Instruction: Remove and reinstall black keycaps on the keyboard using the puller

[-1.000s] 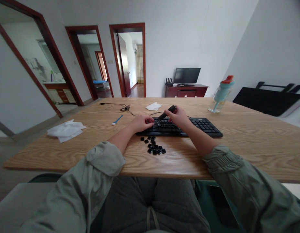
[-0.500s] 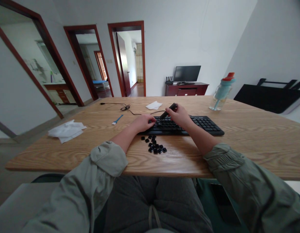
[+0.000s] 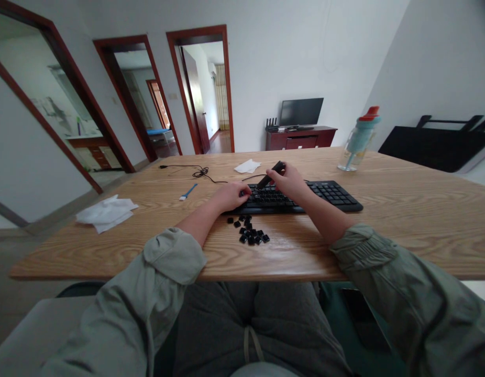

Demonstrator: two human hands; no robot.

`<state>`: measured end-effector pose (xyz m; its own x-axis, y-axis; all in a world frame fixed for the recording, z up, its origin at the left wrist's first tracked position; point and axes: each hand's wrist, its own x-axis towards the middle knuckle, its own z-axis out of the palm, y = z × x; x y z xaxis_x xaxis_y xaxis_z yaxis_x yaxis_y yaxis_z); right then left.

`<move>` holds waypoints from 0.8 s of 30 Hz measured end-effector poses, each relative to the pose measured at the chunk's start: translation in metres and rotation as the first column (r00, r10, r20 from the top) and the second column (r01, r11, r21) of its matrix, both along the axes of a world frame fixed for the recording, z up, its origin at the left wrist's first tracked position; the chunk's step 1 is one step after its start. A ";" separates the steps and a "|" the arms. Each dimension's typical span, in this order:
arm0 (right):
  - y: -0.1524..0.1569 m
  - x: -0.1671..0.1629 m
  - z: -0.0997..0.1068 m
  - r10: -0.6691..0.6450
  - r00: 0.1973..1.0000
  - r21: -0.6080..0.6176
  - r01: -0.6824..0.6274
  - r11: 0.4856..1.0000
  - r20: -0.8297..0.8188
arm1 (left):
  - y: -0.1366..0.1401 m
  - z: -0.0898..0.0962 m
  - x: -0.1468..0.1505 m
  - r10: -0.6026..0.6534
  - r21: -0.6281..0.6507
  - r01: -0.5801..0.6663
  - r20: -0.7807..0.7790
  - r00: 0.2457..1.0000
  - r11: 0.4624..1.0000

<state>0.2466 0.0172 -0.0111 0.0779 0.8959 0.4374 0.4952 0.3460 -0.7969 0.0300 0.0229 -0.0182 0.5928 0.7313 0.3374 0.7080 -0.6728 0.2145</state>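
A black keyboard (image 3: 334, 196) lies across the table in front of me. My right hand (image 3: 291, 181) is closed around a thick black stick-shaped tool (image 3: 271, 176), tilted with its lower end at the keys left of the keyboard's middle. At the keyboard's left end rests my left hand (image 3: 230, 196), its fingers curled together near the tool's tip. What those fingers hold, if anything, is hidden. Several loose black keycaps (image 3: 251, 240) lie in a cluster on the table between the keyboard and me.
A blue-handled brush (image 3: 188, 192) lies left of the keyboard, near its coiled cable (image 3: 201, 171). White tissues (image 3: 107, 212) are at the table's left, and another tissue (image 3: 247, 166) is behind the keyboard. A water bottle (image 3: 358, 141) stands at the back right.
The view has shifted slightly. Both hands stay at nearly the same places on the keyboard, with the black tool still in my right hand.
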 end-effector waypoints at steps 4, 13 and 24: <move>-0.001 0.000 0.001 0.009 1.000 -0.003 -0.009 1.000 0.002 | 0.001 -0.001 0.000 0.006 -0.024 -0.006 0.001 1.000 1.000; -0.004 -0.002 0.003 0.022 1.000 -0.011 -0.022 1.000 0.005 | 0.000 0.000 0.000 0.002 -0.025 -0.003 -0.028 1.000 1.000; -0.022 -0.010 0.006 0.014 0.981 0.118 -0.038 0.992 0.193 | -0.004 0.004 0.001 0.025 0.105 -0.005 -0.193 0.981 0.994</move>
